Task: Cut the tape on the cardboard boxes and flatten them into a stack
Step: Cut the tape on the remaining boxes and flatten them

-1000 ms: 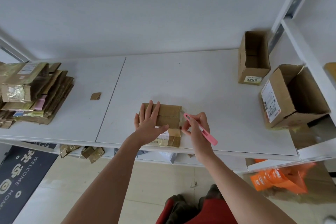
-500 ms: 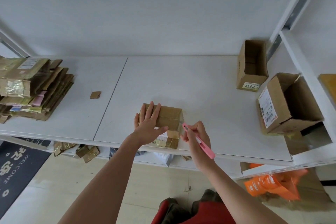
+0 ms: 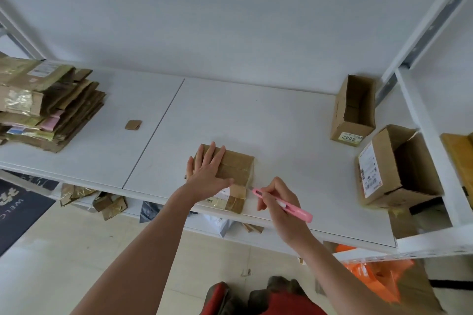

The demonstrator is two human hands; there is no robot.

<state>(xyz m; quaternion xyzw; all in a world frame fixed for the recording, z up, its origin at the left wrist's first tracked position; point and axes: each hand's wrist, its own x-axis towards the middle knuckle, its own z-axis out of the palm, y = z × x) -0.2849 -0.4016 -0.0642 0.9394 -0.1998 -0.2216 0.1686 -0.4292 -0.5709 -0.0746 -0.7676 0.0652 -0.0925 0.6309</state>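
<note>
Under the flat left fingers [image 3: 213,155], taped box [image 3: 236,170]; right fingers [image 3: 275,193] curled round pink cutter [image 3: 284,204] just beside it.

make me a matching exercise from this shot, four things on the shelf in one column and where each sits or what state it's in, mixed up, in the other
Things:
1. taped box
2. pink cutter
3. flattened stack
4. box labelled 6042

Places or states:
A. far left of the shelf
B. open, on the right near the back
C. held in the right hand
D. pressed flat under the left hand

Pairs: 1-D, 2-C, 3-A, 4-B
</note>
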